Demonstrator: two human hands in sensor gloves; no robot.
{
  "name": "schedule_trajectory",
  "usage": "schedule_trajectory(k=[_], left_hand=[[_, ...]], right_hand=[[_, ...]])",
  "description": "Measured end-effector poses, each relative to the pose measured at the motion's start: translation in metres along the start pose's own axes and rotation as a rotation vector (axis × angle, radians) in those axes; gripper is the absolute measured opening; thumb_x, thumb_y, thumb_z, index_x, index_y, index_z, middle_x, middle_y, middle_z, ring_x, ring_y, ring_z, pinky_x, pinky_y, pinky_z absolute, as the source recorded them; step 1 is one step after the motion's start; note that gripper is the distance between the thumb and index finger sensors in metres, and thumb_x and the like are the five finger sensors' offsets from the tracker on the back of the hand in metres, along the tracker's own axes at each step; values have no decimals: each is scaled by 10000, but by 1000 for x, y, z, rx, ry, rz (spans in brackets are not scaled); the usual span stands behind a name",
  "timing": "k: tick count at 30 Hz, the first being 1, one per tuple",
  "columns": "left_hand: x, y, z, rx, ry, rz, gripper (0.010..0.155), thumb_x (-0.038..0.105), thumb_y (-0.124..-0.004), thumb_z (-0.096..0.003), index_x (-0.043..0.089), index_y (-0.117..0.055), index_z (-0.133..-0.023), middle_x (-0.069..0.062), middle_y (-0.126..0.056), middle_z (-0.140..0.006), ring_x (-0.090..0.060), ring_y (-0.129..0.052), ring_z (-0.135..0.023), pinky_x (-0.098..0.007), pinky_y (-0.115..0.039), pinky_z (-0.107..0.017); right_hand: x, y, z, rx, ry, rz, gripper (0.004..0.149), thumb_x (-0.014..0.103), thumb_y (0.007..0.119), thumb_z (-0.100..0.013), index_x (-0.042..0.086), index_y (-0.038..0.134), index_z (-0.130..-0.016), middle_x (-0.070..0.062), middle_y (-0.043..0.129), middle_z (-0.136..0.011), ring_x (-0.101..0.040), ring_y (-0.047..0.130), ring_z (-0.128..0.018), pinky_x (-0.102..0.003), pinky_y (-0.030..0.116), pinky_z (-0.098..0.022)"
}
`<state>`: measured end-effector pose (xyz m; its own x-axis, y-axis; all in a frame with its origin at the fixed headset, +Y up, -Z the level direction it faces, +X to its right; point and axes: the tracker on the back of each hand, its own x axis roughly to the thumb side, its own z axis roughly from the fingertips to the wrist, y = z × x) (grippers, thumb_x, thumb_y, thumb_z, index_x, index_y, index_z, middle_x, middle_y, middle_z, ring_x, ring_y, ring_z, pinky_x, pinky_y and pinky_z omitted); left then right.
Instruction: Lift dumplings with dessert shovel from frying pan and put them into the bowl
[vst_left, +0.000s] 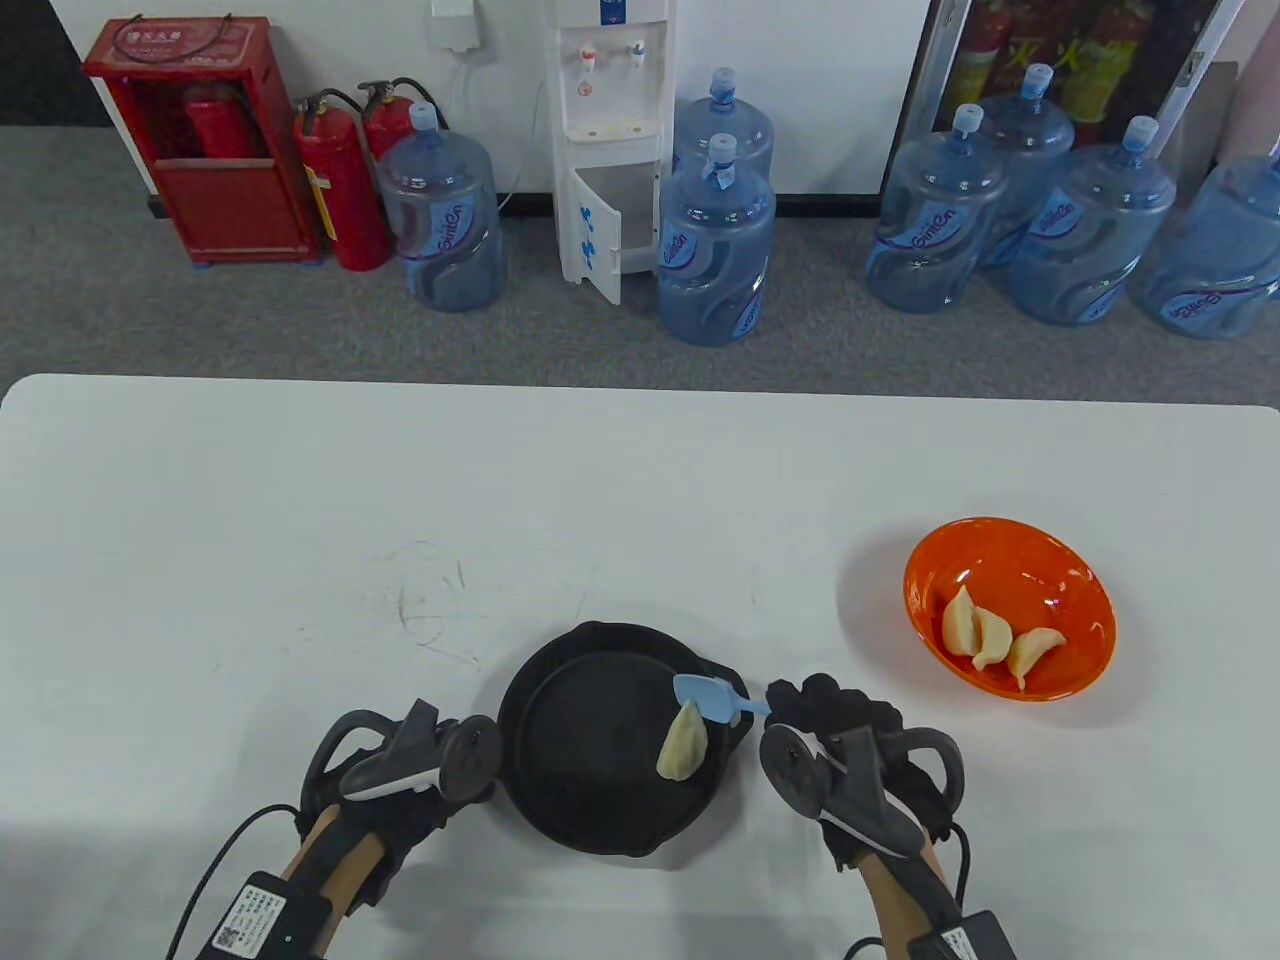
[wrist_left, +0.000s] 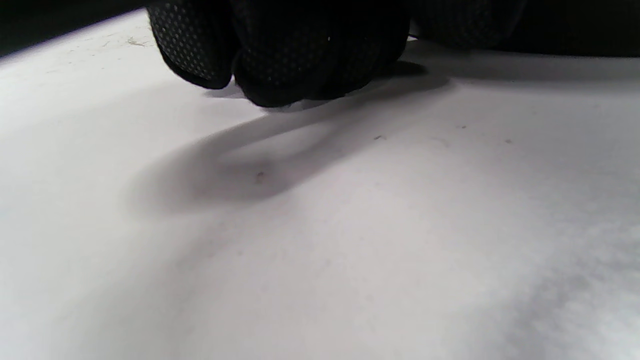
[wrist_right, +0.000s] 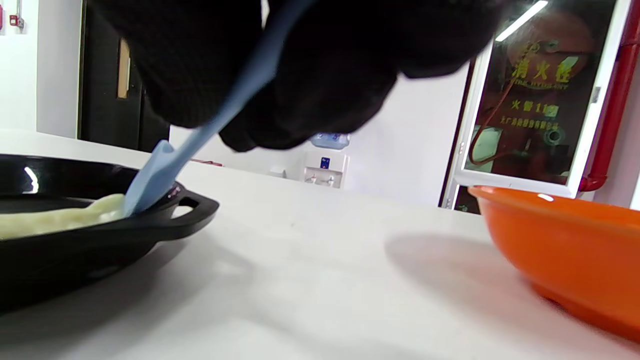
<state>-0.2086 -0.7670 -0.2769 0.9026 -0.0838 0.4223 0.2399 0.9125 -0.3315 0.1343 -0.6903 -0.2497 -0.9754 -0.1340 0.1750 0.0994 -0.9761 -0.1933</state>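
Three dumplings (vst_left: 990, 638) lie in the orange bowl (vst_left: 1085, 585); one dumpling (vst_left: 683, 745) remains at the frying pan's (vst_left: 560, 720) three o'clock, where the right hand (vst_left: 835, 715) grips the dessert shovel (vst_left: 712, 697), its blade touching the dumpling. The left hand (vst_left: 400, 770) rests fisted on the worktop (vst_left: 300, 520).

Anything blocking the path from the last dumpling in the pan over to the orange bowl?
Nothing visible. Between the frying pan and the bowl lies only bare table. The right hand holds the blue shovel with its blade at the dumpling. Only the pan's raised rim has to be cleared.
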Motion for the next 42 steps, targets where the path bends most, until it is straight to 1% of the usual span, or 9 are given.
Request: schedule_trajectory(k=[9,15,23,24,26,30,33,36,42], left_hand=[[0,0,0,0,1,1,559,507,-669,-490,238,-611,-978,56,-823,-789,-122,-941,-591,-479,-732,-716],[0,0,0,0,2,-1,559,507,-669,-491,239,-609,-978,59,-823,-789,-121,-942,-590,-479,-733,-716],[0,0,0,-1,1,-1,558,505,-669,-491,239,-610,-978,57,-822,-790,-121,-941,-591,-481,-731,-716],[0,0,1,-5,9,-9,559,506,-669,-490,239,-609,-978,57,-822,-791,-121,-942,-592,-480,-733,-716],[-2,0,1,-4,10,-3,560,507,-669,-490,238,-610,-978,58,-824,-789,-120,-943,-590,-479,-734,-715],[-3,0,1,-6,14,4,559,506,-670,-491,238,-610,-978,57,-822,-789,-121,-942,-590,-480,-733,-715],[-4,0,1,-6,15,1,558,506,-670,-490,239,-610,-977,57,-823,-788,-120,-942,-590,-478,-734,-715],[-3,0,1,-5,14,2,559,505,-670,-491,238,-610,-978,56,-823,-787,-120,-943,-588,-479,-735,-714],[-4,0,1,-4,11,4,557,505,-670,-490,238,-612,-976,56,-824,-785,-119,-942,-587,-478,-734,-715]], right_hand=[[0,-8,3,37,4,20,399,454,817,-578,295,887,-937,-27,962,-781,-144,976,-409,-360,846,-317],[11,3,-1,64,-40,-10,399,453,808,-583,296,881,-943,-28,958,-788,-141,978,-414,-358,849,-322],[35,12,-1,41,-135,-118,398,445,805,-584,297,873,-948,-29,951,-798,-143,979,-429,-363,852,-330],[39,11,0,20,-122,-100,399,433,810,-584,285,876,-948,-43,951,-797,-154,978,-423,-373,846,-331],[41,10,0,-3,-139,-87,398,441,808,-581,298,875,-946,-30,952,-798,-145,979,-429,-366,850,-335],[41,10,1,-2,-140,-87,400,443,806,-582,296,873,-948,-30,950,-800,-142,980,-426,-363,852,-332],[39,9,1,-3,-140,-130,401,445,804,-584,296,871,-950,-28,952,-799,-140,980,-427,-361,853,-329],[40,11,1,16,-146,-173,399,443,804,-584,298,872,-949,-30,950,-801,-141,982,-426,-361,853,-330],[51,16,2,48,-190,-191,402,442,802,-585,295,868,-954,-29,949,-804,-138,982,-430,-358,855,-331]])
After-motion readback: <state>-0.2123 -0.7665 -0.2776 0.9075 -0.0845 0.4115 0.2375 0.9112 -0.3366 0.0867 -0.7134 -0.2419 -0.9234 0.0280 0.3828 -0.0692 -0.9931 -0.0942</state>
